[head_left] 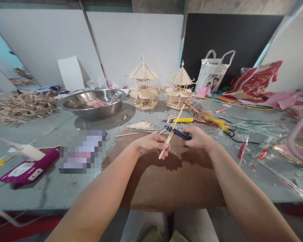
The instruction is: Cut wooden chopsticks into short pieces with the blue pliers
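Observation:
Over a brown board (pixel 171 188), my left hand (pixel 153 145) is closed around a pair of thin wooden sticks (pixel 178 116), which slant up and away to the right. My right hand (pixel 195 137) grips dark blue cutting pliers (pixel 180 133), their jaws at the sticks just above my left fingers. Whether the jaws touch the wood I cannot tell. Behind my hands lies a fan of short cut sticks (pixel 141 125), with a single stick (pixel 126 135) nearer the board's edge. A yellow utility knife (pixel 183 120) rests just beyond the pliers.
Two stick pagoda models, one left (pixel 144 84) and one right (pixel 180 87), stand at the back. A steel basin (pixel 98 112), a stick heap (pixel 25 106), a purple power bank-like box (pixel 30 168) and a blurred-out flat object (pixel 83 151) lie left. A yellow glue gun (pixel 218 122) lies right.

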{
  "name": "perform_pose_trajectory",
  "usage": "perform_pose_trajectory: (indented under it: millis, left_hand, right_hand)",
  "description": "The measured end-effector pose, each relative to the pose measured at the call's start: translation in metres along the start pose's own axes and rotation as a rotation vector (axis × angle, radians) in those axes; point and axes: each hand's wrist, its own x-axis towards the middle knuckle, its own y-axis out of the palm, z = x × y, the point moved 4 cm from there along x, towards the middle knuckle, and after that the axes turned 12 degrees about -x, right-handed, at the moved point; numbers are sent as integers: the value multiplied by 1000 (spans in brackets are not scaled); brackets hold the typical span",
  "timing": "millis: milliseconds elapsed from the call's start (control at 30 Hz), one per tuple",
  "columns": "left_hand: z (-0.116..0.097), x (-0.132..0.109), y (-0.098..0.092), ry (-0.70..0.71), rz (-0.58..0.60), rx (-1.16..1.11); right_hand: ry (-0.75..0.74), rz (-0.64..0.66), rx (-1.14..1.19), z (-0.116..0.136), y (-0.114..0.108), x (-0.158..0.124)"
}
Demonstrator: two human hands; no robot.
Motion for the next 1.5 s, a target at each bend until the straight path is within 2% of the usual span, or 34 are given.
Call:
perform_pose_trajectory:
  millis: [400,767,1033,1167,1233,1333,1433,1500]
  left_hand:
    - [-1,0,-2,19,-8,12]
    - [-4,2,-8,140,-29,10]
    - [-4,2,-18,181,-136,56]
    - [-3,1,-21,170,-184,148]
    - [-3,3,-25,186,-271,219]
    - [-7,5,-33,262,-533,342]
    - [-14,3,-34,397,-850,559]
    - [-17,3,-25,516,-961,686]
  right_hand:
    - [118,49,-82,-4,3,2]
    - [199,55,-86,-7,7,5]
    - [249,12,-107,-12,13,8]
    - [360,-84,-105,-23,8,7]
    - [445,-179,-78,-29,2,5]
    - [526,-338,86,-32,-5,1]
    - [566,-419,532,-26,1,2]
    - [602,-425,881,-18,12,5]
